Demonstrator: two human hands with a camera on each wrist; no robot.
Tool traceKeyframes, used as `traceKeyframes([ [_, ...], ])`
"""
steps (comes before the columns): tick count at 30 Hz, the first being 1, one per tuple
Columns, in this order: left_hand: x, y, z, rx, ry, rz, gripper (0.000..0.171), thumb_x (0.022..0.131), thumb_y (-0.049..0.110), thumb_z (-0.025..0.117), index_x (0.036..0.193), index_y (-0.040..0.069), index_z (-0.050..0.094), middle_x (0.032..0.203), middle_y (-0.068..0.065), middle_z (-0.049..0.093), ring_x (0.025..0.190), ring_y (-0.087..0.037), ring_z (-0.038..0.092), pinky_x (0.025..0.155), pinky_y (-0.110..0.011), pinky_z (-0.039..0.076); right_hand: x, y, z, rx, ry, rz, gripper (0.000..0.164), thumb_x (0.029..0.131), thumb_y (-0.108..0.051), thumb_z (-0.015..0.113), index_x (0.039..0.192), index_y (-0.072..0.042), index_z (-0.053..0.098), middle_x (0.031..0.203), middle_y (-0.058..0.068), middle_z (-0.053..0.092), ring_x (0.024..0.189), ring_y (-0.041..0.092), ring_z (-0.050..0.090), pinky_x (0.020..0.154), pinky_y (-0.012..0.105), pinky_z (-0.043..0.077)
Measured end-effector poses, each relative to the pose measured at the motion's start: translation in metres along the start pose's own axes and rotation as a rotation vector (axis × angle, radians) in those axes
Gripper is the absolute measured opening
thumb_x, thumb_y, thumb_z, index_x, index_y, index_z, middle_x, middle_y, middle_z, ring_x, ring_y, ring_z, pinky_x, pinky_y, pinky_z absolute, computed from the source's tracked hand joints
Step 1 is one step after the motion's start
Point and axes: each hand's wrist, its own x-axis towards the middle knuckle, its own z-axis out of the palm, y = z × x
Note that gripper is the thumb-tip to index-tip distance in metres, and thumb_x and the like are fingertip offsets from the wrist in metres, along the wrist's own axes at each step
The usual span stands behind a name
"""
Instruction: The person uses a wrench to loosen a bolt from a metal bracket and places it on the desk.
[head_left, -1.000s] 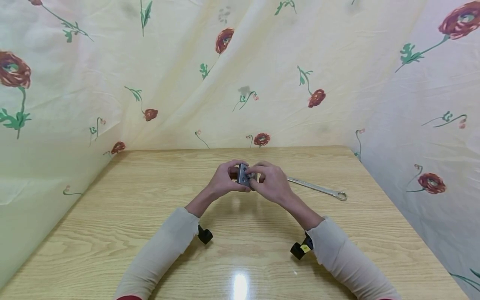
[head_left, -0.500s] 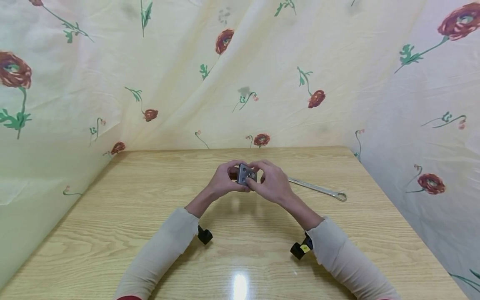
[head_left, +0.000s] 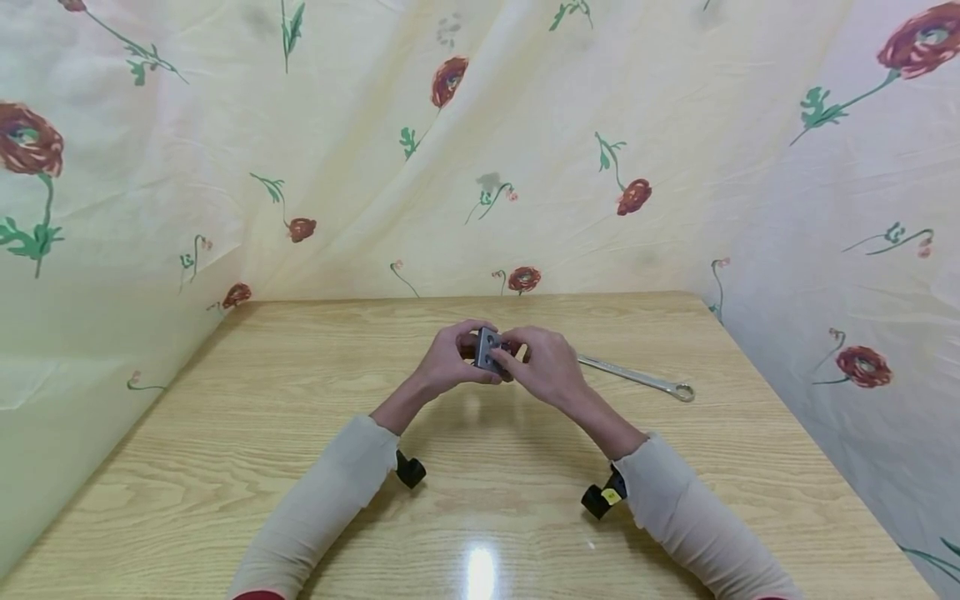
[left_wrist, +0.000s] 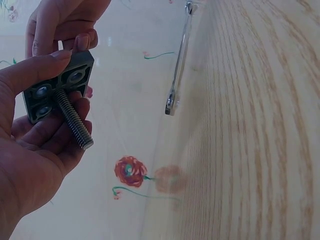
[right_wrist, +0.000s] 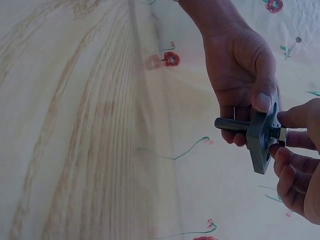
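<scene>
Bolt (right_wrist: 232,125) through the plate (right_wrist: 257,142), long axis nine-to-three o'clock in my right-wrist view! I've the left hand (head_left: 442,362) gripping that plate, the right hand (head_left: 547,364), nearer the bolt head (right_wrist: 283,134), pinching it at three.

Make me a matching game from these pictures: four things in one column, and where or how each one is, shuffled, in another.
1. Bolt
2. Plate
3. Wrench
4. Cloth

A. Printed with red flowers
B. Threaded, poking through a hole
C. Lying on the tabletop
D. Gripped by the left hand, with several holes

Pairs: 1-B, 2-D, 3-C, 4-A
</scene>
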Motion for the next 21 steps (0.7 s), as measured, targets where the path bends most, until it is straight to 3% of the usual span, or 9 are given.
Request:
traceKeyframes([
  [9, 0.0, 0.0001, 0.0002, -0.02, -0.008, 0.0, 0.062, 0.073, 0.0, 0.083, 0.13, 0.001, 0.057, 0.11, -0.025, 0.073, 0.094, -0.015, 0.071, 0.096, -0.051, 0.055, -0.0017, 0.0004, -0.0008, 0.008, 0.005, -0.062, 0.017, 0.086, -0.012, 0.073, 0.102, -0.01, 0.078, 0.099, 0.009, 0.073, 0.06, 0.009, 0.059, 0.054, 0.022, 0.046],
  [21, 0.0005, -0.0013, 0.0006, -0.01, -0.009, 0.004, 0.061, 0.073, -0.001, 0.084, 0.128, 0.003, 0.058, 0.109, -0.024, 0.073, 0.093, -0.013, 0.072, 0.088, -0.031, 0.058, -0.0012, 0.0005, 0.0006, 0.04, 0.006, -0.134, 0.02, 0.081, 0.002, 0.066, 0.095, -0.006, 0.076, 0.105, 0.011, 0.071, 0.06, 0.009, 0.057, 0.057, 0.021, 0.047],
])
